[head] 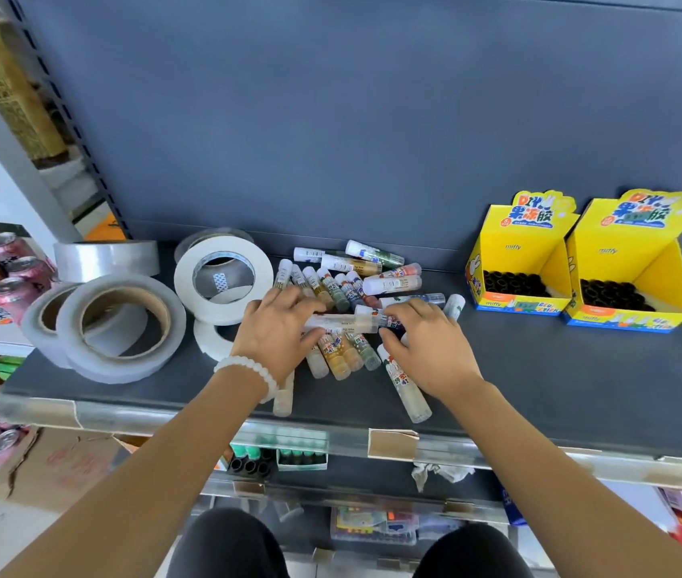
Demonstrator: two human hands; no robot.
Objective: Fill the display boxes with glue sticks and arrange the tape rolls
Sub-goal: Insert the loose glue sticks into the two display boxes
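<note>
While both hands are pinching one glue stick (341, 323) lying crosswise, left hand (274, 331) and right hand (429, 348) are gripping its ends; display boxes (518, 260) are waiting rightward.

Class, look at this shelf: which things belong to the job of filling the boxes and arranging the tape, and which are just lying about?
Part of the job:
glue sticks
two yellow display boxes
tape rolls
left hand and right hand, both on one glue stick

Just lying about:
drink cans
crumpled paper
torn cardboard
</note>
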